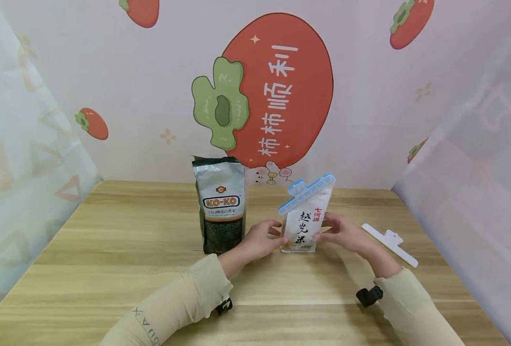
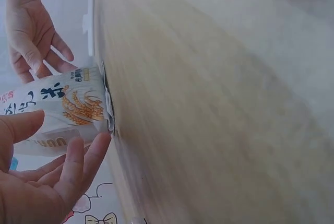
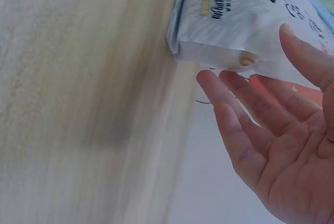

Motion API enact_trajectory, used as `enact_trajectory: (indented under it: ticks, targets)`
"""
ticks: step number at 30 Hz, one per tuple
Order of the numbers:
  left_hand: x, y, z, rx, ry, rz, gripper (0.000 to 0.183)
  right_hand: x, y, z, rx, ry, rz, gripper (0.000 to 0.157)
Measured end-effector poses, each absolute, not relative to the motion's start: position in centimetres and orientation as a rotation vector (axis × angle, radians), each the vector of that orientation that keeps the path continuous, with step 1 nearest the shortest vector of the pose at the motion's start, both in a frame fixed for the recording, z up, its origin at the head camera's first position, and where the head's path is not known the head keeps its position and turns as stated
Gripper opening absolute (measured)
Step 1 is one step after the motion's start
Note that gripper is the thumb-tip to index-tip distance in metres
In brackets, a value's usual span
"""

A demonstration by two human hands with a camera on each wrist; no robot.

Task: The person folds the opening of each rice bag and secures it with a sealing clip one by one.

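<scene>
A white rice bag (image 1: pixel 305 218) stands upright on the table, its top folded over and closed by a blue bag clip (image 1: pixel 307 193) set at a slant. At its left side my left hand (image 1: pixel 261 239) has its thumb in front of the bag and relaxed fingers along the side, as the left wrist view shows. On the other side is my right hand (image 1: pixel 339 232); in the right wrist view its fingers (image 3: pixel 245 96) are spread loosely beside the bag, with the thumb by the front face. The bag's back is hidden.
A taller black and silver KO-KO rice bag (image 1: pixel 221 206) stands left of the white bag. Right of my right hand, a white bag clip (image 1: pixel 390 244) lies on the wooden table (image 1: pixel 281 302). A printed cloth backdrop (image 1: pixel 368 120) rises behind the table.
</scene>
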State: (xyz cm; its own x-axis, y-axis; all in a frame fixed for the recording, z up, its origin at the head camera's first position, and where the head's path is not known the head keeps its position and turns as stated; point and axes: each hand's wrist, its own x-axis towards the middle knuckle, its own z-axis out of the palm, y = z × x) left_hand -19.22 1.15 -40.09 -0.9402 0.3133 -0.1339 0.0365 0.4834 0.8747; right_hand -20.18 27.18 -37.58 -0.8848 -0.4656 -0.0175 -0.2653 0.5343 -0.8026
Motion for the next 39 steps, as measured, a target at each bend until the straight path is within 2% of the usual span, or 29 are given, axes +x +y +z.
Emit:
enact_trajectory:
  ticks: [9,15,20,30,39]
  targets:
    - [-17.9,-0.3,-39.6,0.405,2.407,1.481,0.044,-18.0,28.1,-36.1,-0.559,2.623,-1.271,0.049]
    - [-16.7,-2.5,-38.7,0.547,2.425,1.469,0.030,-16.1,28.6,-35.6,-0.475,2.684,-1.291,0.048]
    - [-15.3,-4.8,-37.9,0.575,2.454,1.505,0.019,-14.6,27.9,-35.2,-0.511,2.697,-1.359,0.046]
    - [-13.2,-10.1,-37.9,0.604,2.434,1.548,0.022,-14.3,24.4,-35.1,-0.667,2.607,-1.459,0.045]
    - [-13.0,-15.4,-36.2,0.418,2.624,1.459,0.029,-15.1,21.3,-35.6,-0.752,2.463,-1.492,0.050]
